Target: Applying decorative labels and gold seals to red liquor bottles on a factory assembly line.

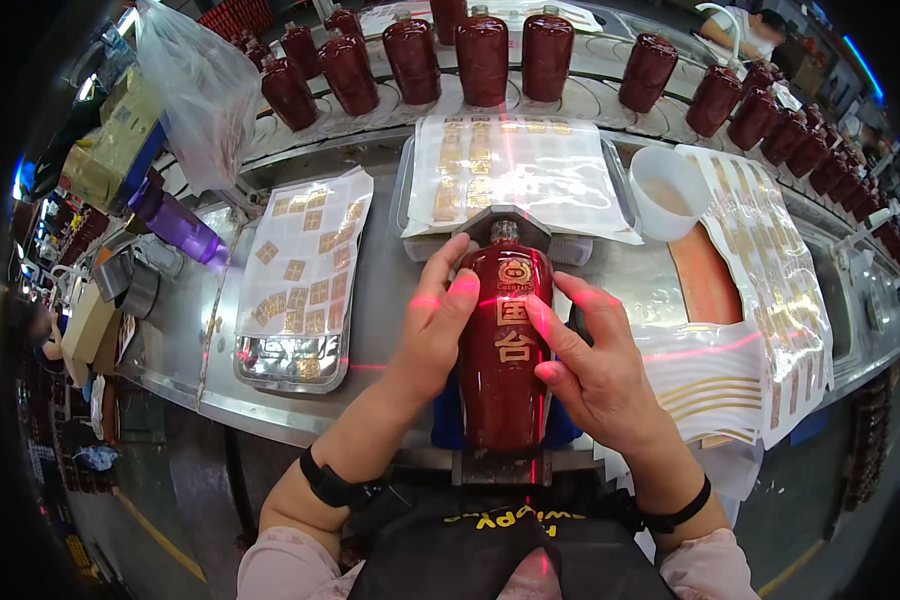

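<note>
A dark red glass bottle [500, 410] lies face up in front of me, neck pointing away, in a dark metal holder [525, 222] with blue padding [449, 420]. Gold raised characters [513, 345] and a small gold emblem [515, 272] run down its upper face. My left hand [425, 335] is closed against the bottle's left side near the shoulder, thumb on top. My right hand [605, 375] has its fingers apart; the index fingertip touches the upper character, with the thumb by the right side. Red laser lines cross the bottle and both hands.
Gold sticker sheets lie on a left tray [290, 365], a far-middle tray [402, 195] and at the right [785, 300]. A white tub [665, 190] stands far right. A purple bottle [180, 225] and plastic bag [195, 90] are left. Several red bottles [483, 60] line the curved conveyor.
</note>
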The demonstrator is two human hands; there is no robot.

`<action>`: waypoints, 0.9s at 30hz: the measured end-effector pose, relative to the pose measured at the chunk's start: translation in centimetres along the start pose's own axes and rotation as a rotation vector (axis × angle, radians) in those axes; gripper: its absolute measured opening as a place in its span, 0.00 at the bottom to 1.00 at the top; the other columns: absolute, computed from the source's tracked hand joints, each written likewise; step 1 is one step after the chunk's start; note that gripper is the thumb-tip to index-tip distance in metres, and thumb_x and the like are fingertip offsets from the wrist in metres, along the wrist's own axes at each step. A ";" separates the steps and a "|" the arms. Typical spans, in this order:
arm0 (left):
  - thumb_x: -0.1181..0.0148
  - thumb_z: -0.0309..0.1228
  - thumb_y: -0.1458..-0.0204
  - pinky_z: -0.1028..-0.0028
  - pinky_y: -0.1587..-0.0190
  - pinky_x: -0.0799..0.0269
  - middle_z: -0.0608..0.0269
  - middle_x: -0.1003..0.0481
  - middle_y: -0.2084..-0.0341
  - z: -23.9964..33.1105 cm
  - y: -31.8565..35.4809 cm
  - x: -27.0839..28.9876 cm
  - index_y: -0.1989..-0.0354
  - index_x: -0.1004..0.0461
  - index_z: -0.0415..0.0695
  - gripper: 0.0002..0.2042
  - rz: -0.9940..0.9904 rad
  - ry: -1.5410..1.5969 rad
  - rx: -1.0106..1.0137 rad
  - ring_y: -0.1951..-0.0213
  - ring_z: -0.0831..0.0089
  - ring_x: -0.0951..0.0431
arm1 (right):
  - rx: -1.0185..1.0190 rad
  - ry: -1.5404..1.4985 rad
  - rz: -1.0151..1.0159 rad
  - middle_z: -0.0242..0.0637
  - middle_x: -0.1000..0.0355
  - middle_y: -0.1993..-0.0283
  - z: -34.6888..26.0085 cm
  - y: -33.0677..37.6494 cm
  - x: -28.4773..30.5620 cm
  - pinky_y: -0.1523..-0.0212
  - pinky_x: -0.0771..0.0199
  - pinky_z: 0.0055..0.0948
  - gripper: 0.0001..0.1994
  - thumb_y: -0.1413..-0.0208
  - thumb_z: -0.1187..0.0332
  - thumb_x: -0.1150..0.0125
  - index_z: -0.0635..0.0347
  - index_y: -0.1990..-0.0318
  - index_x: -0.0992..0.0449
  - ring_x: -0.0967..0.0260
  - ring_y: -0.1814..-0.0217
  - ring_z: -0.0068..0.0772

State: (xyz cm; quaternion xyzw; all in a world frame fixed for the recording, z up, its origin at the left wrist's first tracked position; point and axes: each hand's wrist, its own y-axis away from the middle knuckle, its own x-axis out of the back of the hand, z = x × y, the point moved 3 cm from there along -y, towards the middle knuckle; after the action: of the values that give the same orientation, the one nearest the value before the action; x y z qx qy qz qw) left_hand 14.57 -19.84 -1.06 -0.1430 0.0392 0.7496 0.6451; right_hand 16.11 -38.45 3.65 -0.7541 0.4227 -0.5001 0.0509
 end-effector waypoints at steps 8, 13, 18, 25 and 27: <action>0.41 0.41 0.42 0.70 0.37 0.44 0.48 0.39 0.39 0.3 1.4 -0.6 0.32 0.59 0.28 0.42 -0.074 -0.063 0.023 0.39 0.67 0.37 | -0.002 -0.038 0.015 0.55 0.39 0.40 0.2 0.4 -0.4 0.42 0.36 0.46 0.24 0.49 0.68 0.36 0.55 0.42 0.29 0.39 0.42 0.58; 0.39 0.39 0.45 0.70 0.37 0.43 0.47 0.40 0.39 0.6 1.4 -0.7 0.31 0.64 0.27 0.45 -0.083 0.000 0.039 0.39 0.67 0.38 | 0.011 -0.022 0.028 0.55 0.39 0.40 0.3 0.4 -0.5 0.43 0.35 0.46 0.24 0.48 0.68 0.36 0.57 0.42 0.28 0.38 0.43 0.58; 0.35 0.39 0.48 0.69 0.37 0.42 0.47 0.41 0.39 0.6 1.8 -1.0 0.31 0.66 0.28 0.49 -0.106 -0.073 0.052 0.39 0.66 0.38 | 0.003 -0.027 0.036 0.55 0.39 0.40 0.3 0.5 -0.5 0.43 0.35 0.46 0.24 0.49 0.69 0.35 0.57 0.43 0.28 0.38 0.43 0.57; 0.36 0.42 0.51 0.68 0.37 0.41 0.46 0.41 0.39 0.6 1.3 -0.8 0.31 0.67 0.28 0.51 -0.116 -0.218 0.038 0.40 0.64 0.36 | 0.066 0.035 0.057 0.56 0.37 0.41 0.2 -0.3 0.4 0.45 0.33 0.45 0.27 0.51 0.73 0.35 0.58 0.40 0.32 0.37 0.42 0.58; 0.36 0.42 0.51 0.68 0.37 0.41 0.46 0.40 0.39 0.7 1.3 -0.8 0.31 0.67 0.28 0.51 -0.126 -0.219 0.018 0.40 0.64 0.36 | 0.063 0.005 0.094 0.55 0.35 0.43 0.5 -1.2 1.4 0.47 0.31 0.43 0.28 0.51 0.75 0.36 0.59 0.40 0.33 0.34 0.44 0.56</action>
State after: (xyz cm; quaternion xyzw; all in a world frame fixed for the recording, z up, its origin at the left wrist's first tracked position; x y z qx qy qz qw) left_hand 13.28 -20.70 -0.36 -0.0567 -0.0335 0.7183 0.6926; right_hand 17.39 -38.83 5.00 -0.7301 0.4419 -0.5121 0.0971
